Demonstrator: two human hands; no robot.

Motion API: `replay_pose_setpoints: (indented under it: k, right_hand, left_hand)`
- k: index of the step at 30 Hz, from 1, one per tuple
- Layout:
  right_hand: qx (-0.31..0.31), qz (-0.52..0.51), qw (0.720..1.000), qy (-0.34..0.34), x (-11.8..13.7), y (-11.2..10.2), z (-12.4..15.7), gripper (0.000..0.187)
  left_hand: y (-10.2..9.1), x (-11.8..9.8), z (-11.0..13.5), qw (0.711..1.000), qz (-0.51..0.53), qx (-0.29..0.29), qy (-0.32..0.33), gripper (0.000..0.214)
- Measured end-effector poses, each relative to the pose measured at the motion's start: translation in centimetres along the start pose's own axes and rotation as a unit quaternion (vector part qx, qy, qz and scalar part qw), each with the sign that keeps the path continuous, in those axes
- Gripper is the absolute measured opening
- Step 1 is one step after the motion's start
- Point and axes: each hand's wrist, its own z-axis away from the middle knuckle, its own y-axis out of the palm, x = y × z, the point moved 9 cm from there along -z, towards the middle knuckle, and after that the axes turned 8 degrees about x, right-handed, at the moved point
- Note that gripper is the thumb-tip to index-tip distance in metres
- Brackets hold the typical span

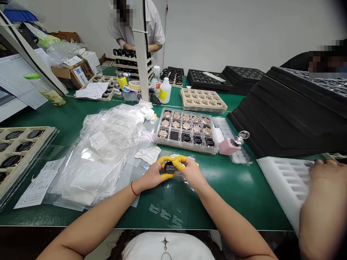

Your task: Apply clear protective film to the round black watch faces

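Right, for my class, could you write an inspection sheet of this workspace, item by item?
Surface: green tabletop, glossy.
Job's things: black-faced disc in hand; clear tray beyond it, bearing rose-gold pieces and black discs.
Clutter: plastic bags left of the hands; crumpled tissue; pink bottle beside the tray.
Grip: left hand and right hand, in yellow finger covers, both on the disc.
Cables: nothing certain; dark strip along the white post.
Surroundings: white-shirted person behind the post; another person's hand at a foam tray, right.
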Motion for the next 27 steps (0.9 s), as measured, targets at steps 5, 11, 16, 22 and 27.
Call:
replay_pose_setpoints:
  k: [5,11,16,22,27]
  right_hand:
    - [-0.01,0.028,1.0,-0.001,-0.01,-0.11,0.13,0.025]
    - [-0.016,0.048,0.999,-0.014,0.17,-0.19,0.14,0.024]
    - [-0.02,0.057,0.998,-0.016,0.37,-0.19,0.14,0.024]
    - [-0.023,0.069,0.997,-0.016,0.43,-0.23,0.25,0.023]
    - [-0.03,0.09,0.995,-0.021,0.44,-0.38,0.27,0.018]
  left_hand:
    - [-0.03,0.22,-0.03,1.0,0.004,0.004,-0.005,0.047]
    - [-0.03,0.13,0.02,1.0,0.003,0.003,-0.005,0.047]
    - [0.05,-0.08,0.05,1.0,0.007,0.002,-0.003,0.046]
    - [0.06,0.17,0.02,1.0,0.023,0.002,-0.006,0.046]
    - [0.03,0.29,0.04,1.0,0.027,0.002,-0.007,0.046]
